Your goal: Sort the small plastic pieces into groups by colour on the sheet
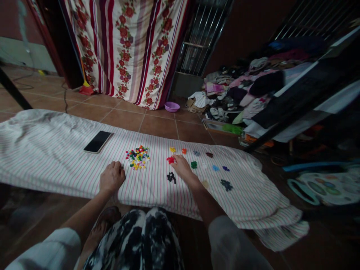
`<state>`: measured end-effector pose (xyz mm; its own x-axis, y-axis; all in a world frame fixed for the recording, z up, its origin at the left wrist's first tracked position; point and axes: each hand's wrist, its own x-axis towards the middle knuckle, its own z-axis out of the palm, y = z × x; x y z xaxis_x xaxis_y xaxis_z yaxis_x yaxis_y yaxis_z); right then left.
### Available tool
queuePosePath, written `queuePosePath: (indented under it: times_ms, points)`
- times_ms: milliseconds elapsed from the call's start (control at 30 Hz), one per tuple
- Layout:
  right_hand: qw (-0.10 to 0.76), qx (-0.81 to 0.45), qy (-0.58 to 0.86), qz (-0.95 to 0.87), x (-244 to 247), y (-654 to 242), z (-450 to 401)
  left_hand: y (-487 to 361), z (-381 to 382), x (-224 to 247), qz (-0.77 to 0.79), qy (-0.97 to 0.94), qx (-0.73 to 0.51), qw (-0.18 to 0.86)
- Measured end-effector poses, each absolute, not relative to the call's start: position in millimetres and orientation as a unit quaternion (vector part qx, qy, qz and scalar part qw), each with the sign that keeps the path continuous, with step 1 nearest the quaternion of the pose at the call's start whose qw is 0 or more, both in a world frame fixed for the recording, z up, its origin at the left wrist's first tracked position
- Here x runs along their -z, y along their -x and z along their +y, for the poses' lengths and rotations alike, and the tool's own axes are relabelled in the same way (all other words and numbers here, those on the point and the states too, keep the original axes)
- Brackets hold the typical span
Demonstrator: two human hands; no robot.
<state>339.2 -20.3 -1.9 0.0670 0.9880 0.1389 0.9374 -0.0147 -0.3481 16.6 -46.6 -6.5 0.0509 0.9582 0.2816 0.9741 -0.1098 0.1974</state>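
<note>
My right hand (182,167) reaches over the striped cloth, its fingertips pinched together at the edge of a small pile of red pieces (170,160). Whether a piece sits between those fingertips is too small to tell. My left hand (112,177) rests on the cloth with curled fingers, and its palm is hidden. Just right of it lies a mixed heap of small coloured pieces (138,157). Around my right hand are little one-colour piles: yellow (172,149), orange (184,151), black (171,177), green (194,165), light blue (215,168) and dark grey (226,185).
A phone (98,141) lies on the striped cloth (56,150) at left. Beyond, on the tiled floor, are a purple basin (172,107) and a large heap of clothes (239,90). A flowered curtain (129,48) hangs behind. Dark poles stand at both sides.
</note>
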Motion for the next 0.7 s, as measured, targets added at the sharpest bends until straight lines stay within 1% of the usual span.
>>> queuePosePath:
  times_ms: [567,700]
  points:
    - [0.174,-0.105,0.675,-0.71,-3.2,-323.2,-10.8,-17.7,-46.9,2.9,-0.675,0.721,0.159,0.016]
    - [0.198,-0.11,0.673,-0.704,-2.1,-323.3,-11.8,-17.4,-46.4,3.8,-0.67,0.724,0.164,0.013]
